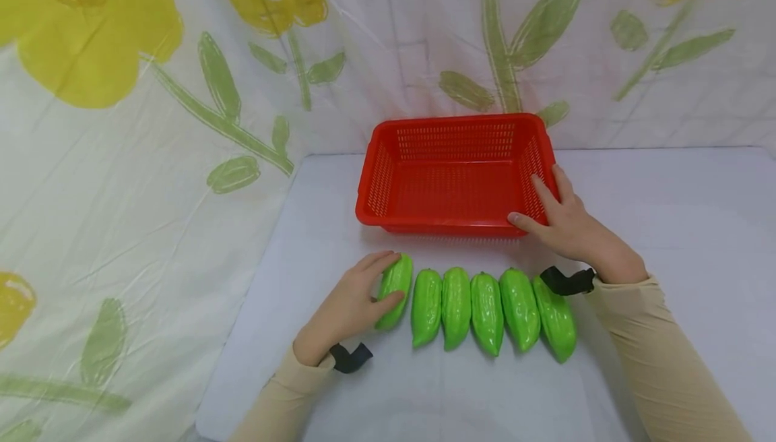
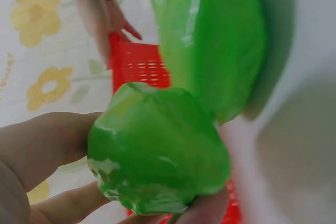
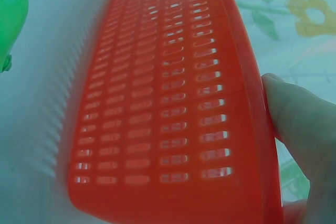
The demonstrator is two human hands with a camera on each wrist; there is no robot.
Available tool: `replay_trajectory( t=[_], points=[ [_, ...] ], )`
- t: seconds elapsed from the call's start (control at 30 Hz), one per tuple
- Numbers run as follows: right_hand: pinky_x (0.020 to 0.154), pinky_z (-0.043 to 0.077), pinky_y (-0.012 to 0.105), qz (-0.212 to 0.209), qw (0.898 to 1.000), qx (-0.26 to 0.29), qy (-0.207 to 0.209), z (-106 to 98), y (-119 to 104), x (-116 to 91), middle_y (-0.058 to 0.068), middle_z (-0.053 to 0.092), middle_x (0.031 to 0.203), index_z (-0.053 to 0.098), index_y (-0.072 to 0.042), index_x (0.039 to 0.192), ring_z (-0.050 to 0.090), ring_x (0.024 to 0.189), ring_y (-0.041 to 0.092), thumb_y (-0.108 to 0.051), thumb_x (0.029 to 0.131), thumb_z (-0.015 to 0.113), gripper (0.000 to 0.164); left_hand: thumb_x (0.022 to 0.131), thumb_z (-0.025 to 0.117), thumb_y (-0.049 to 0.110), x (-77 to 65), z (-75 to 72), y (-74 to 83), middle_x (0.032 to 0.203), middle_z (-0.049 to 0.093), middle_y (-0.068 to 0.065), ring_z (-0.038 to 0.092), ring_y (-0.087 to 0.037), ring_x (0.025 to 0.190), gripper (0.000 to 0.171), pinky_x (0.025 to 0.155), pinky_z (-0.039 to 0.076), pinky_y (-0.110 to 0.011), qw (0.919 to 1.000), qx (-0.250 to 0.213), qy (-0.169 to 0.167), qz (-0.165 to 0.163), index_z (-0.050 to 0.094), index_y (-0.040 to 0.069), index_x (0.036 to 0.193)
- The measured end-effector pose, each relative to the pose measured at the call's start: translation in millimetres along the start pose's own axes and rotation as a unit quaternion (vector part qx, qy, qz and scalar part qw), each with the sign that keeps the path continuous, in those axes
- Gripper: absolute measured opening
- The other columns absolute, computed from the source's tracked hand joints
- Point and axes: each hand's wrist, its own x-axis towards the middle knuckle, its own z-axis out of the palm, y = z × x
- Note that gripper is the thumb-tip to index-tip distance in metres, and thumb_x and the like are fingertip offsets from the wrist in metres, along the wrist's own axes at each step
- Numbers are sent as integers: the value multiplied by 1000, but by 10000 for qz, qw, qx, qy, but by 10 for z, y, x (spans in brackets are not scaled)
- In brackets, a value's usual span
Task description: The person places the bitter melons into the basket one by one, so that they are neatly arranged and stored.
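Observation:
My left hand (image 1: pixel 354 297) grips a glossy green gourd-like vegetable (image 1: pixel 398 280) with bumpy, ridged skin, at the left end of a row. In the left wrist view, the thumb and fingers close round its blunt end (image 2: pixel 157 150), and another green vegetable (image 2: pixel 210 30) lies just beside it. My right hand (image 1: pixel 570 226) holds the front right corner of a red plastic basket (image 1: pixel 455 228). Its thumb lies on the front rim, while the fingers straddle the right-hand rim. The right wrist view shows the basket's slotted outer wall (image 3: pixel 142 103) close up. Nothing lies inside the basket.
Several more green vegetables (image 1: pixel 487 310) lie side by side in front of the basket, the rightmost one (image 1: pixel 556 324) close to the right wrist strap (image 1: pixel 566 281). Behind the white table (image 1: pixel 679 226) and to its left hangs a flower-patterned sheet (image 1: pixel 376 58).

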Motion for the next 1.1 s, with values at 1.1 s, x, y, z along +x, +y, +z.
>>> replay_trajectory(
  t=[1.1],
  points=[
    [106,31,83,-15,10000,36,86,-24,18,-7,21,-29,169,-17,-12,165,11,146,69,-68,100,48,108,100,69,33,1775,-464,792,145,57,-7,57,-18,114,63,94,54,-31,9970,262,-200,701,48,11,155]
  ],
)
